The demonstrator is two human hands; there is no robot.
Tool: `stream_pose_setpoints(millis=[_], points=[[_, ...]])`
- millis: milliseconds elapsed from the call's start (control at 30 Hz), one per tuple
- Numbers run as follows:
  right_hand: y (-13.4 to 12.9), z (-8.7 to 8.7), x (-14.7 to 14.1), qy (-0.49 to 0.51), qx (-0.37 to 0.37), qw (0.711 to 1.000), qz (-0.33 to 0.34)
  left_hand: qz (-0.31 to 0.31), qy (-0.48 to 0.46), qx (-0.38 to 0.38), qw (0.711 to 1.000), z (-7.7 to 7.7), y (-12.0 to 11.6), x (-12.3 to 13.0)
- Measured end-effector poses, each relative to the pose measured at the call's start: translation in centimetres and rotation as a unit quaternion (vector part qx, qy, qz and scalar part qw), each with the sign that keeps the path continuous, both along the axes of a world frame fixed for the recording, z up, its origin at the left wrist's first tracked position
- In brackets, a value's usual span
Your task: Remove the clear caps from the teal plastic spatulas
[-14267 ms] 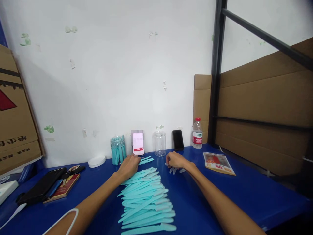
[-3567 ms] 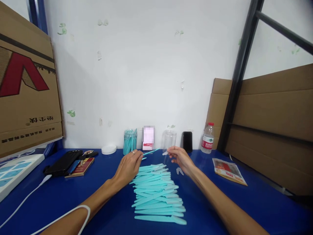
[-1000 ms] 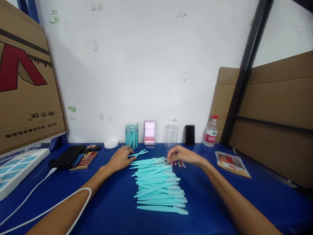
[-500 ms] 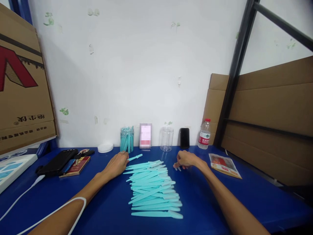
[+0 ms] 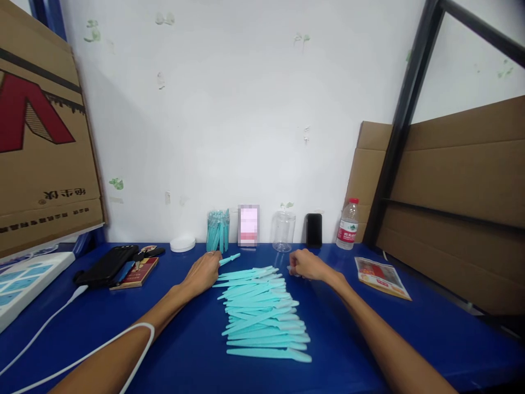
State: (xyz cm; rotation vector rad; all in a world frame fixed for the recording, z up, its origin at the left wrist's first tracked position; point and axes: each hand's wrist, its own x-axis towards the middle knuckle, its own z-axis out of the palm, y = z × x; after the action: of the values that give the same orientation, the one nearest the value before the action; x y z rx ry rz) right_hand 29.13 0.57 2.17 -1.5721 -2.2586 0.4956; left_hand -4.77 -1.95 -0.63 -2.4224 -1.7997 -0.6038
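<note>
My left hand [image 5: 204, 272] is closed around the handle end of a turquoise eyebrow razor [image 5: 230, 259], whose head points right. Just right of it and nearer to me lies a loose stack of turquoise eyebrow razors [image 5: 262, 314], handles to the left and pale heads to the right. My right hand [image 5: 310, 265] rests low over the table beyond the stack's upper right, fingers curled in a pinch. A small whitish, see-through piece [image 5: 291, 270] shows at its fingertips, too small to name.
Against the wall stand a jar of razors [image 5: 218, 232], a phone with a lit screen [image 5: 248, 225], a see-through jar [image 5: 284, 232], a black phone [image 5: 314, 230] and a water bottle [image 5: 348, 225]. A white lid [image 5: 182, 244] lies left. A white cable [image 5: 150, 334] crosses my left forearm.
My right hand has shifted slightly left and away from me, and the small see-through pieces at its fingertips show less. My left hand still holds the razor. The view has turned slightly left.
</note>
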Motion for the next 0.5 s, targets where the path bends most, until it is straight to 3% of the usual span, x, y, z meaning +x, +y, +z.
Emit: stream_pose_setpoints(millis=[333,500], points=[[0.1,-0.3,-0.7,0.141,-0.015,0.99,0.021,-0.038,-0.102,0.014,0.994,1.6,-0.6,0.6],[-0.4,0.9,-1.7,0.29,-0.031,0.956,0.016,-0.097,-0.166,-0.01,0.981,2.8,-2.2,3.0]])
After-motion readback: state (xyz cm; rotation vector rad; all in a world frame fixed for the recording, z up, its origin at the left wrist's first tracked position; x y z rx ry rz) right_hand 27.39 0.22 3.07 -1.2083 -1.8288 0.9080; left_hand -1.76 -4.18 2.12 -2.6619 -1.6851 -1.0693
